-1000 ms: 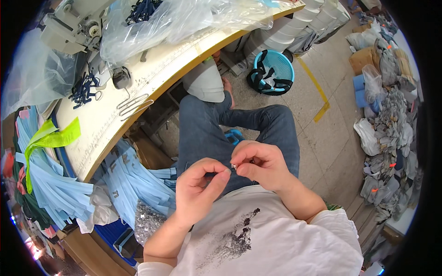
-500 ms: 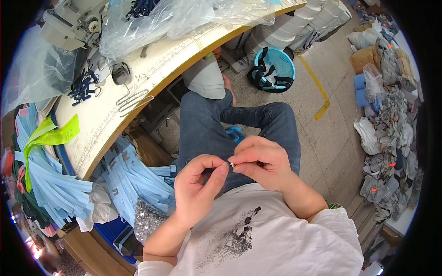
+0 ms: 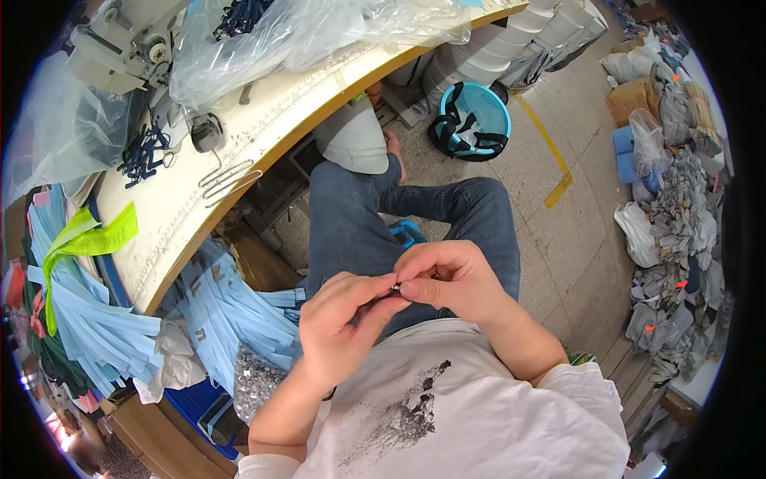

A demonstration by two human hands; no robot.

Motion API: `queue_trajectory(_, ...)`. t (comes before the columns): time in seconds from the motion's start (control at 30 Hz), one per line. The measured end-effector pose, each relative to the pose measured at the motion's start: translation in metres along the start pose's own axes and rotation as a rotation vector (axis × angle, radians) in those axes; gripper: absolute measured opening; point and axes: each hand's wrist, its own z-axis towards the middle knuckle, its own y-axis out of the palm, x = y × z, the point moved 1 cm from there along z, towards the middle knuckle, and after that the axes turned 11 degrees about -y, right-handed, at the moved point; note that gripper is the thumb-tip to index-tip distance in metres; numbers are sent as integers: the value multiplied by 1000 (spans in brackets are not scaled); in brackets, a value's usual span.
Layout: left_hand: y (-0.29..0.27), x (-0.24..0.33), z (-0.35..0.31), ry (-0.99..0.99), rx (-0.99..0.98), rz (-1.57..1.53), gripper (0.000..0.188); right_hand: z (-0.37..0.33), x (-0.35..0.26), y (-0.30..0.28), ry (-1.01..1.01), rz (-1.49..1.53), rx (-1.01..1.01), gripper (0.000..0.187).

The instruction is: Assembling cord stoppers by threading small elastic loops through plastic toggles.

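Note:
Above my lap, both hands meet fingertip to fingertip. A tiny dark part with a shiny glint (image 3: 396,287) shows between them; its kind is too small to make out. My left hand (image 3: 339,319) is closed, thumb and fingers pinching at one side of it. From the other side my right hand (image 3: 448,275) pinches it, thumb and index finger pressed together. The curled fingers hide most of the part.
A pale worktable (image 3: 279,120) curves along the left, with clear plastic sheeting (image 3: 319,40), dark blue cords (image 3: 144,156) and a bent wire rack (image 3: 227,180). Light blue strips (image 3: 231,307) hang beside it. A turquoise basket (image 3: 496,112) stands ahead; grey fabric pieces (image 3: 678,239) pile up at right.
My left fingers have moved in closer, reaching over the small part toward the right fingertips. My right hand has shifted slightly left and its fingers are more curled.

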Motion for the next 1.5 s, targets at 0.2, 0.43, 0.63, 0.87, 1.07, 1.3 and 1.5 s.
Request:
queue_trajectory(0.2,0,0,7,296,143,285,27,0,0,-1,61,36,17,13)
queue_trajectory(0.43,8,-15,3,235,133,-99,28,2,-1,6,14,52,111,10)
queue_trajectory(0.63,7,-16,2,71,93,-328,30,3,-3,10,-41,9,93,18)
queue_trajectory(0.87,3,-11,7,56,70,-117,30,-1,-5,8,-304,-192,-22,24)
queue_trajectory(1.07,2,5,6,55,145,154,27,4,-12,15,-536,-477,-153,16)
queue_trajectory(1.3,1,5,6,116,165,330,28,4,-12,18,-473,-559,-115,20)
queue_trajectory(1.5,-3,-5,0,24,76,101,23,2,-7,9,-342,-444,-24,21)
